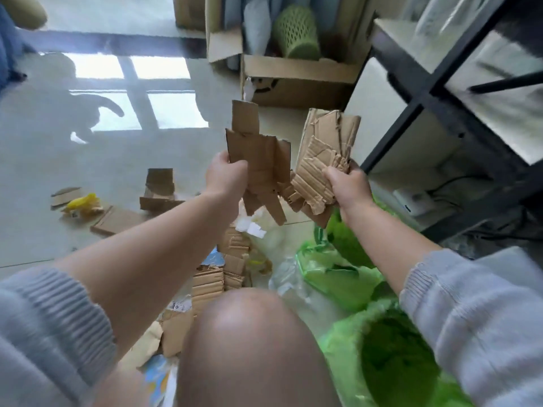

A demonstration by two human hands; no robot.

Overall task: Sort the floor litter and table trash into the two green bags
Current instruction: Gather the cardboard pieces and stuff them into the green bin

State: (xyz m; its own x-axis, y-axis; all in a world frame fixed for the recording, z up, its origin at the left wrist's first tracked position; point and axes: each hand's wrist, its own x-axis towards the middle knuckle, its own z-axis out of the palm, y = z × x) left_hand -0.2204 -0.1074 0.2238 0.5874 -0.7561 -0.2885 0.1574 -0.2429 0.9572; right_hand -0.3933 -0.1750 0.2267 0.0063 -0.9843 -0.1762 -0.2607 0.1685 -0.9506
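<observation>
The step in hand looks like gathering cardboard for one of the green bags. The left hand [224, 174] is clenched around a flat, torn cardboard piece [255, 160], its fingers [235, 167] wrapped over the left edge so the sheet stands upright above them and a ragged strip hangs below. The right hand [348, 185] is clenched on a bundle of ripped corrugated cardboard scraps [323, 160], which rises above its fingers and frays out to their left, almost touching the other piece.

Below and slightly right of the right-hand fingers lies a crumpled green bag [340, 268], its mouth partly collapsed. A second green bag [390, 362] gapes open nearer the person, well below both hands and beside the raised knee [249, 348]. Which bag is meant for cardboard cannot be told from here.

The next move would call for lowering both handfuls toward a bag mouth and opening the fingers over it; the collapsed bag may need spreading first.

More litter waits on the floor: corrugated scraps [217, 280] directly beneath the left-hand fingers, folded cardboard [160, 189] and a yellow wrapper [82, 204] off to their left, well apart.
</observation>
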